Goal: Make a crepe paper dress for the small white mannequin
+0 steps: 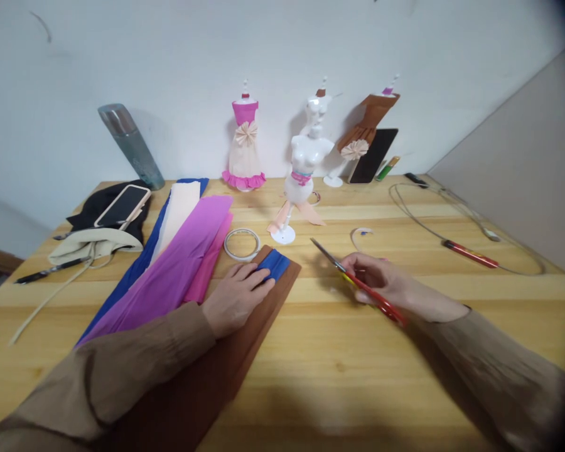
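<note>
My left hand (238, 298) lies flat, its fingertips resting on a small folded blue piece (277, 263), crepe paper by its look. Under it stretches a long brown sheet (258, 333) that runs toward me beneath my left sleeve. In my right hand (374, 279) is a pair of scissors (375, 296) with red and yellow handles, held by the middle above the table. Its blades point up and left, toward the white mannequin (306, 150). That mannequin wears a pink and blue band at the waist, and peach strips (311, 213) lie around its stand.
Purple sheets (169, 270) and a roll of tape (242, 243) lie left of the mannequin. Two dressed mannequins, one pink (245, 141) and one brown (370, 119), stand behind. A bottle (134, 147), a phone (123, 205), a cable with a red handle (471, 253) and a dark tablet-like panel (374, 157) are around.
</note>
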### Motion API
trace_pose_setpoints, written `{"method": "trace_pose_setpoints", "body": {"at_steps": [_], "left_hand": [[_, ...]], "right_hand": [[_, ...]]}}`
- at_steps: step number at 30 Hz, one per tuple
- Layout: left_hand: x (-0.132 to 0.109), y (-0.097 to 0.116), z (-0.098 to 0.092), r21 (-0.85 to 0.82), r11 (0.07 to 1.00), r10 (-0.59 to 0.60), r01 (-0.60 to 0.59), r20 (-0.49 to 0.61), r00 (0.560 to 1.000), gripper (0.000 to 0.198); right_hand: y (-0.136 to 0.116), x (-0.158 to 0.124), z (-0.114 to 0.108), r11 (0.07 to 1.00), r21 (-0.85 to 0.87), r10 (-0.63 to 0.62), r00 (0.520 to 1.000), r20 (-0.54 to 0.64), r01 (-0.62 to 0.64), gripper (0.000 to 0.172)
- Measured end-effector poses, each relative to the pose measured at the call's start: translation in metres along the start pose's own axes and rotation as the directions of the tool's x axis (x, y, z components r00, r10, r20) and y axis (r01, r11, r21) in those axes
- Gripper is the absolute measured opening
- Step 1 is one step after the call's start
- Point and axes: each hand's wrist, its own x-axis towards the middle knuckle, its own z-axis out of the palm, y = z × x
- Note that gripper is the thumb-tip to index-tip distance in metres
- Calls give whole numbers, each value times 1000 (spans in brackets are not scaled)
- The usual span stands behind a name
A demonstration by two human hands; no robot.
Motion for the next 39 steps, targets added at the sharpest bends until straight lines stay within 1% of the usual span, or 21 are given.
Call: {"method": "trace_pose_setpoints", "body": {"at_steps": [3,6,8,10,11,13,16,18,20,22,25,27,33,36,39], "left_hand": [[0,2,1,-16,1000,-17,18,8,1000,37],[1,2,1,-58,998,-22,23,6,1000,38],[2,1,2,-111,993,-44,43,-7,999,41],[2,0,4,-179,980,-89,84,-25,996,44],[2,-1,4,-215,971,-117,108,-30,993,45],[1,-3,5,-280,950,-149,136,-27,988,46],[0,-7,4,-357,923,-155,142,-9,988,48],[1,-8,3,-400,904,-163,151,5,987,48],[1,-9,1,-436,885,-171,162,19,985,49],[3,-9,0,-458,873,-172,167,31,985,54],[4,-8,-1,-473,864,-176,170,34,984,58],[5,-8,-1,-483,859,-176,168,29,984,60],[4,-11,1,-512,842,-183,172,29,983,65],[3,-11,2,-518,837,-187,175,29,982,68],[3,-12,2,-509,842,-190,179,31,981,69]], "right_hand": [[-6,-7,12,1000,16,17,999,43,-17,43],[-11,-16,22,986,98,126,984,123,-138,41],[-15,-21,25,960,135,214,955,206,-244,42],[-17,-25,27,932,120,296,911,286,-341,43],[-18,-27,27,924,102,319,891,324,-368,43],[-17,-30,27,929,61,318,872,371,-365,42],[-15,-33,28,948,52,265,869,418,-314,38],[-16,-34,29,941,86,251,845,472,-327,33],[-19,-35,28,932,89,258,815,519,-352,34],[-25,-34,28,933,25,295,803,518,-359,39],[-35,-28,28,927,-92,363,801,476,-365,50],[-41,-22,31,922,-125,380,797,470,-366,52],[-48,-10,41,922,-120,378,793,478,-368,58],[-51,-8,45,933,-116,355,808,470,-342,58],[-52,-6,49,931,-99,357,817,453,-351,59]]}}
